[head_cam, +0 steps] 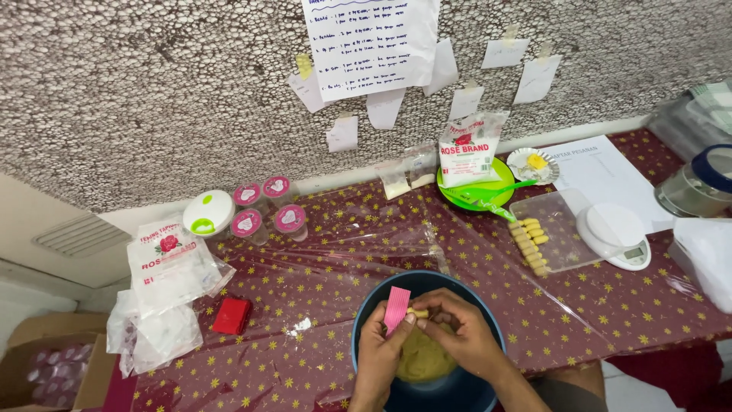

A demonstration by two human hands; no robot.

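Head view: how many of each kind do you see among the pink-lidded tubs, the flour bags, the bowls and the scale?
Pink-lidded tubs: 4
White flour bags with red print: 2
Bowls, one dark blue under both hands, one green: 2
White kitchen scale: 1
Total: 9

Both forearms rise from the lower edge of the view and meet over the blue bowl [381, 294]. The left hand [379, 347] is curled, thumb and fingers pinched shut. The right hand [461, 329] arches above the bowl's middle, its fingertips [428, 309] bent inward, touching the left hand's grip.
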